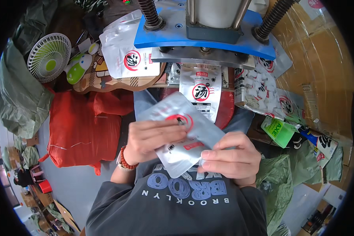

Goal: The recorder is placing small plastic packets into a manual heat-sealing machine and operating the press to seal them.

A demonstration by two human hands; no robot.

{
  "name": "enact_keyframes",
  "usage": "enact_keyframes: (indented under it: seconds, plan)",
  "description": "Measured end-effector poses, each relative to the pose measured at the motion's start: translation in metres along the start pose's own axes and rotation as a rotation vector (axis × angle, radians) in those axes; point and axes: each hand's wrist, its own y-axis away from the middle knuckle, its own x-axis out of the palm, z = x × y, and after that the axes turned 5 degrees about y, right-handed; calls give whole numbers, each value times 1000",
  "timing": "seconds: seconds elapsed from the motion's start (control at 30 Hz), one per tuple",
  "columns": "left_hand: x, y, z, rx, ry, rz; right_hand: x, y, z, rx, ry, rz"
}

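A silver foil pouch [203,125] with a round red-and-black print hangs tilted in front of my chest. My left hand [155,137] lies across its printed face with the fingers nearly straight and somewhat blurred; its thumb is hidden. At the pouch's right lower edge, my right hand [232,157] pinches the foil between thumb and fingers. Just beyond, another silver pouch [201,86] of the same print lies with its far end under the metal bar [202,59] of a blue press [208,41].
To the left of the press, more pouches [124,59] lie on a wavy-edged board [118,83] beside a small fan [50,57]. A box of small white packets [259,92] stands at right, near a tall cardboard box [318,67]. Red bags [82,133] fill the left side.
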Motion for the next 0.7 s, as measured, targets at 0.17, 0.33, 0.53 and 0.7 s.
enact_keyframes:
  seconds: [0.17, 0.33, 0.53, 0.7]
  plan:
    - [54, -6, 33, -678, 499, 173, -7, 18, -21, 557, 322, 158]
    - [87, -25, 84, -1020, 1183, -234, -34, 21, -39, 517, 540, -338]
    - [82, -45, 94, -1136, 1168, -229, -31, 78, -99, 846, 918, 226]
    - [31, -10, 136, -727, -491, -222, -40, 131, -110, 744, 735, 116]
